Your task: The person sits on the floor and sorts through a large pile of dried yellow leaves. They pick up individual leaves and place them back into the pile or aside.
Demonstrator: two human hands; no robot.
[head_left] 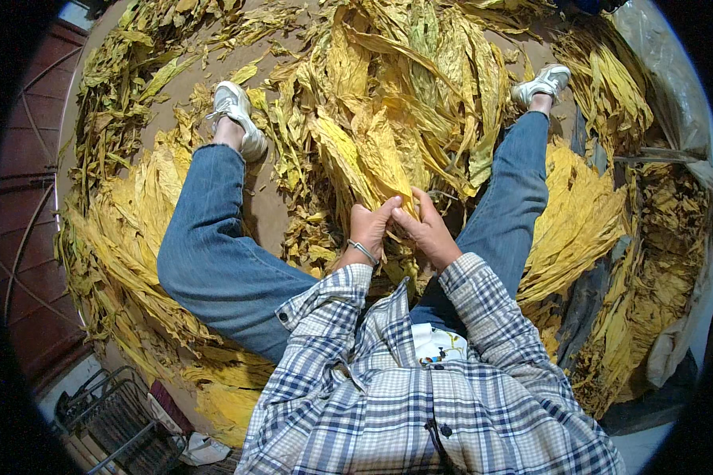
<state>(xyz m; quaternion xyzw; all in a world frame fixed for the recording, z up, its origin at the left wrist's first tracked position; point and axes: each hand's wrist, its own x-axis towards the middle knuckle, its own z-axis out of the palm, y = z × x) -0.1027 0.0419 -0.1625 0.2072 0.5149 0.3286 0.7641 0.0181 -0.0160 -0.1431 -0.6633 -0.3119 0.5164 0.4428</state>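
Note:
Between my spread legs, my left hand (368, 229) and my right hand (429, 229) meet, fingers closed on the stem end of some yellow dried tobacco leaves (382, 150). The wrinkled blades fan out away from me over a large heap of similar leaves (451, 71). How many leaves I grip cannot be made out. Thumbs and fingertips of both hands come together at the stem end, and part of the fingers is hidden. A thin bracelet (362, 252) circles my left wrist.
Stacked yellow leaves (574, 226) lie beyond my right leg, and more leaves (131, 229) spread at my left. Brown scraps (309, 241) litter the floor. A dark red metal door (36, 166) stands far left, a black metal-framed chair (123, 419) lower left, clear plastic sheeting (665, 71) far right.

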